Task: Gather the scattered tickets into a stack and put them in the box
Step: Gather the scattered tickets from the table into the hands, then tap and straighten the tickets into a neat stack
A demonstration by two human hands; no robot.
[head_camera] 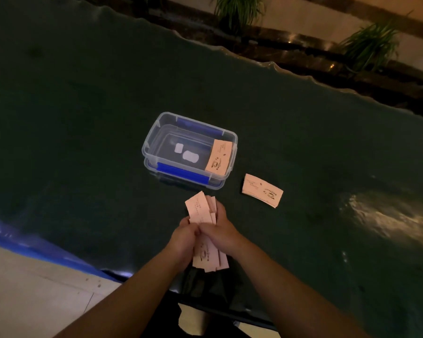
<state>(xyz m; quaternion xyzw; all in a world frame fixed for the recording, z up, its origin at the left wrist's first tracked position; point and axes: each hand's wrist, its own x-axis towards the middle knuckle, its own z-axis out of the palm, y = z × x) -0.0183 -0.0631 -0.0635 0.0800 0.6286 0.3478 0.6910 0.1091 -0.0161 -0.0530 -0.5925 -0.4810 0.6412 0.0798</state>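
My left hand point(185, 237) and my right hand point(224, 234) are pressed together around a bundle of pale pink tickets point(200, 208), whose ends stick out above and below my fingers. The bundle hovers just in front of a clear plastic box point(156, 132) with blue clips. Inside the box, some pink tickets point(219, 156) lean against its right wall. A small neat stack of tickets point(261, 190) lies flat on the dark cloth to the right of the box.
The dark green tablecloth point(83, 118) covers the whole table. Its near edge runs along a blue strip point(34, 247) at the lower left, above pale floor. Potted plants point(369, 45) stand beyond the far edge.
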